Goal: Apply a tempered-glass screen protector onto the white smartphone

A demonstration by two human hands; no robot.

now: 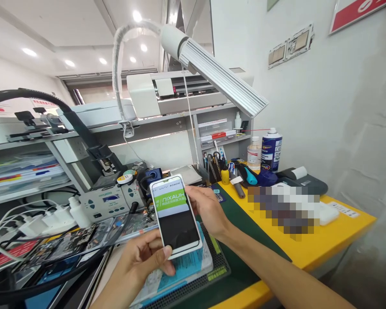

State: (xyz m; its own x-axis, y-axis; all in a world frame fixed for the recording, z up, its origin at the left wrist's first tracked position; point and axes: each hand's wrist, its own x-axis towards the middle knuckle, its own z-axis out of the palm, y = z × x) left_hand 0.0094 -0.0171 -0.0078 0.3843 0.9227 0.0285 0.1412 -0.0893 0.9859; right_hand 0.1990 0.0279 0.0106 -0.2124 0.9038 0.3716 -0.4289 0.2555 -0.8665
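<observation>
A white phone screen panel [175, 216] with a green sticker near its top is held up over the bench between both hands. My left hand [141, 262] grips its bottom edge, thumb pressed on the glass. My right hand [207, 210] holds its right side, fingers curled behind the upper edge. Beneath the panel lies a blue-and-white flat packet [189, 268] on a black perforated mat [217, 268].
A desk lamp head [223, 79] hangs overhead. A spray can [272, 150] and a clear bottle [254, 152] stand at the back of the yellow table [337, 236]. A control box [111, 201], white chargers [56, 216] and circuit boards [70, 242] crowd the left.
</observation>
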